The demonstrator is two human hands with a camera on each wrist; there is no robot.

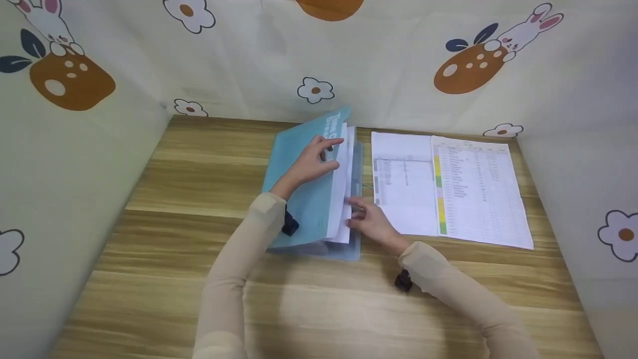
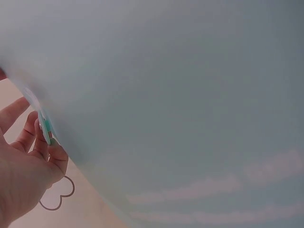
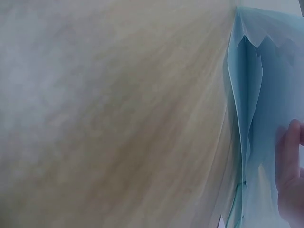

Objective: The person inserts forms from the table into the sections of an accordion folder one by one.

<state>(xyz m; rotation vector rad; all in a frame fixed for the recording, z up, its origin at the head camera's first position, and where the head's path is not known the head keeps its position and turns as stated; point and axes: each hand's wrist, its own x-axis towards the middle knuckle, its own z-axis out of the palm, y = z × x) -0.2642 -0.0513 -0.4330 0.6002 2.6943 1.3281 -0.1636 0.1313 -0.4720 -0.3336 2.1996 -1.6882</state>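
Note:
A light blue file folder (image 1: 304, 194) with white lettering lies partly opened on the table, its front cover lifted. White papers (image 1: 342, 209) stick out along its right side. My left hand (image 1: 312, 162) is over the cover; in the left wrist view, the fingers of the left hand (image 2: 35, 152) curl at the edge of the blue cover (image 2: 180, 109). At the papers' lower right edge, my right hand (image 1: 373, 222) pinches them between thumb and fingers. The right wrist view shows the folder's pleated side (image 3: 247, 90) beside the right hand (image 3: 290, 175).
To the right of the folder, an opened printed booklet (image 1: 403, 209) with tables and coloured strips lies flat. The wooden table (image 1: 164, 239) is walled by pale fabric (image 1: 239, 75) with rabbits, oranges and flowers. A thin green cord (image 3: 232, 204) hangs at the folder's side.

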